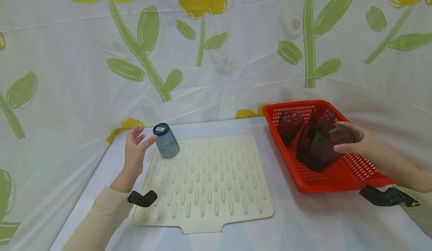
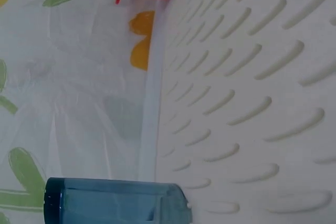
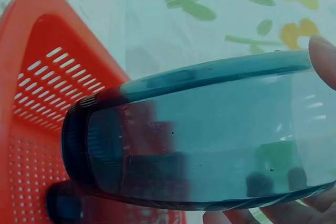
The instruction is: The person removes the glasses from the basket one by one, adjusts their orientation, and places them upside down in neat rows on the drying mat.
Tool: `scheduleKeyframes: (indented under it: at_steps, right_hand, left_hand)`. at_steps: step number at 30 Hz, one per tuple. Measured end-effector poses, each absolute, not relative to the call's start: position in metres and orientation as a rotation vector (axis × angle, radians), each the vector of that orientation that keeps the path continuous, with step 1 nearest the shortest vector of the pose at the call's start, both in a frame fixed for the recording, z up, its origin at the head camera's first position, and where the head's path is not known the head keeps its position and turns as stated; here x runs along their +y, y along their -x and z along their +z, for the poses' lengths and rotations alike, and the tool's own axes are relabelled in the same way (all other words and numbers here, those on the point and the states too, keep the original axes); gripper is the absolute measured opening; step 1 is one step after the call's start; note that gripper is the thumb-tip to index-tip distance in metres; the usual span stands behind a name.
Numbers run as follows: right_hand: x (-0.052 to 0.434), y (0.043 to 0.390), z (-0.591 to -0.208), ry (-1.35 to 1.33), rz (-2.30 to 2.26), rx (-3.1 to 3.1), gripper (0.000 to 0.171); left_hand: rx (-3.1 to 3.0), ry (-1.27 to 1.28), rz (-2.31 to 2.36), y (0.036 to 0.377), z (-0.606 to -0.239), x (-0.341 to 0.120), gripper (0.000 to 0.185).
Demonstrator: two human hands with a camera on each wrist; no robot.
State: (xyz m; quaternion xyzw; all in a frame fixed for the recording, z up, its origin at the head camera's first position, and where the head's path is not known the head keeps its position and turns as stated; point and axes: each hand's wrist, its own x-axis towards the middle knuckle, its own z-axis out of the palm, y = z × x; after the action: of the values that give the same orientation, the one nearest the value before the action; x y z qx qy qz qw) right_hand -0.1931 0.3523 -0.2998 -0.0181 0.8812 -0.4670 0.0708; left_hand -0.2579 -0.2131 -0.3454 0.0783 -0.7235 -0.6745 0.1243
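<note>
A blue tumbler [image 1: 165,140] stands upside down on the far left corner of a cream ridged drying mat [image 1: 206,180]. My left hand [image 1: 135,146] hovers just left of it with fingers spread, holding nothing. In the left wrist view the tumbler [image 2: 115,200] fills the bottom edge beside the mat [image 2: 247,93]. My right hand [image 1: 351,140] grips a dark tinted tumbler [image 1: 320,146] inside the red basket [image 1: 341,180]. Up close, that tumbler [image 3: 199,135] fills the right wrist view, with a fingertip [image 3: 323,59] on its rim.
Other dark tumblers [image 1: 289,125] lie in the red basket. A white sheet with green and yellow flowers [image 1: 202,37] forms the backdrop and covers the table. Black wrist straps [image 1: 142,198] sit on both forearms.
</note>
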Motion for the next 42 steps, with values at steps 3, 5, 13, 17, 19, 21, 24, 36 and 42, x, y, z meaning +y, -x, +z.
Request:
scheduleKeyframes:
  at_steps: [3, 5, 13, 17, 19, 21, 24, 36, 42]
  right_hand:
    - [0.352, 0.193, -0.298, 0.081, -1.373, 2.685, 0.065]
    - [0.35, 0.192, -0.296, 0.093, -1.362, 2.716, 0.065]
    - [0.336, 0.191, -0.295, 0.038, -1.429, 2.755, 0.068]
    - [0.333, 0.192, -0.293, 0.019, -1.547, 2.702, 0.068]
    - [0.331, 0.194, -0.292, 0.023, -1.621, 2.677, 0.067]
    - [0.328, 0.196, -0.29, 0.031, -1.761, 2.586, 0.066]
    - [0.322, 0.198, -0.289, 0.027, -1.917, 2.481, 0.065]
    - [0.291, 0.206, -0.287, 0.181, -2.34, 2.218, 0.034]
    - [0.279, 0.21, -0.286, 0.17, -2.33, 2.239, 0.034]
  left_hand:
    - [-2.121, -0.208, -1.946, 0.256, -0.345, -0.211, 0.073]
    - [-2.122, -0.202, -1.938, 0.255, -0.345, -0.209, 0.073]
    - [-2.064, -0.106, -1.958, 0.253, -0.346, -0.199, 0.071]
    - [-2.019, -0.083, -1.982, 0.252, -0.346, -0.193, 0.069]
    - [-2.004, -0.078, -1.999, 0.251, -0.346, -0.19, 0.069]
    - [-1.997, -0.072, -2.013, 0.25, -0.347, -0.187, 0.069]
    - [-1.993, -0.048, -2.027, 0.25, -0.348, -0.182, 0.069]
    - [-2.01, 0.08, -2.061, 0.25, -0.355, -0.157, 0.067]
    - [-2.027, 0.119, -2.06, 0.249, -0.356, -0.145, 0.067]
